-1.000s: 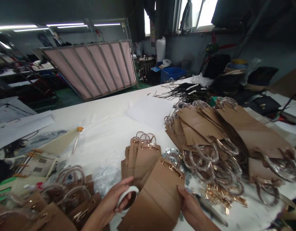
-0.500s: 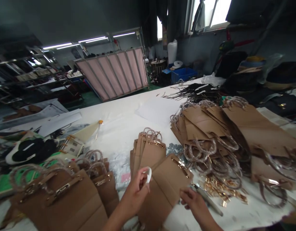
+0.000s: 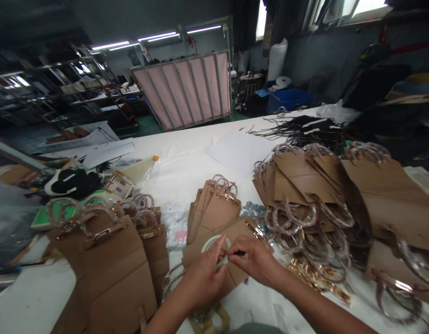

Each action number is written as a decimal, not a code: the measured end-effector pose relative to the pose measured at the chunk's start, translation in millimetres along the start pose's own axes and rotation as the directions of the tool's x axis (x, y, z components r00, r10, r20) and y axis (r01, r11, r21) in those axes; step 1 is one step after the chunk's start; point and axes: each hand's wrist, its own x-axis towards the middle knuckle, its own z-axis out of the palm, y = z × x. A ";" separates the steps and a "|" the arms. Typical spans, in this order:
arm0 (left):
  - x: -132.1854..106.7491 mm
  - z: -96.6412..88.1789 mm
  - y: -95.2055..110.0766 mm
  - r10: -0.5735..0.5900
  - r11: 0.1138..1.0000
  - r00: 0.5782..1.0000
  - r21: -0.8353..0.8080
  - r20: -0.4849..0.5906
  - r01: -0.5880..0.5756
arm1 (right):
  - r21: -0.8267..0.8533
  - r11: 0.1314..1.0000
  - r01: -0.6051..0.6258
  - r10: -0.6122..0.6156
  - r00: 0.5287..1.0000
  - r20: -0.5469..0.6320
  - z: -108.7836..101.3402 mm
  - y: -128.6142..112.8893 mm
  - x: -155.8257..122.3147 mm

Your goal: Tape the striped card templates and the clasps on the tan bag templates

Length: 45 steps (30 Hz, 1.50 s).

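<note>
My left hand (image 3: 208, 274) is closed around a pale roll of tape (image 3: 208, 243), whose ring shows above the fingers. Right beside it, my right hand (image 3: 252, 260) pinches with its fingertips at the roll's near edge; whatever thin piece is between them is too small to see. Under both hands lies a brown bag panel (image 3: 240, 274) with a gold metal fitting along its top, partly hidden by my right hand. Just behind it, several similar panels with wrapped handles form a small overlapping stack (image 3: 214, 211).
Brown bag panels (image 3: 119, 264) lie at left, and a larger pile (image 3: 298, 178) is at right. Gold fittings (image 3: 317, 276) are scattered by my right forearm. Black straps (image 3: 312, 132) and a white sheet (image 3: 240, 148) lie farther back. A pink-panelled rack (image 3: 186, 90) stands beyond the table.
My right hand has moved left and up to meet my left hand at the tape roll. The roll now shows more of its face. The view has shifted left.
</note>
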 end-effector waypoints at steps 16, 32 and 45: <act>95.3 -16.0 -31.9 -0.057 0.981 0.992 -0.191 -0.115 0.034 | -0.053 0.989 -0.136 0.130 0.986 -0.108 -9.6 46.6 81.6; 241.8 -23.9 -145.3 -0.229 0.805 0.970 -0.546 0.077 0.233 | 0.196 0.879 -0.434 0.464 0.873 -0.148 -18.2 202.3 200.5; 286.1 -23.1 -158.5 0.049 0.967 0.993 -0.244 -0.105 -0.074 | 0.193 0.855 -0.482 0.505 0.859 -0.090 -25.4 237.6 227.5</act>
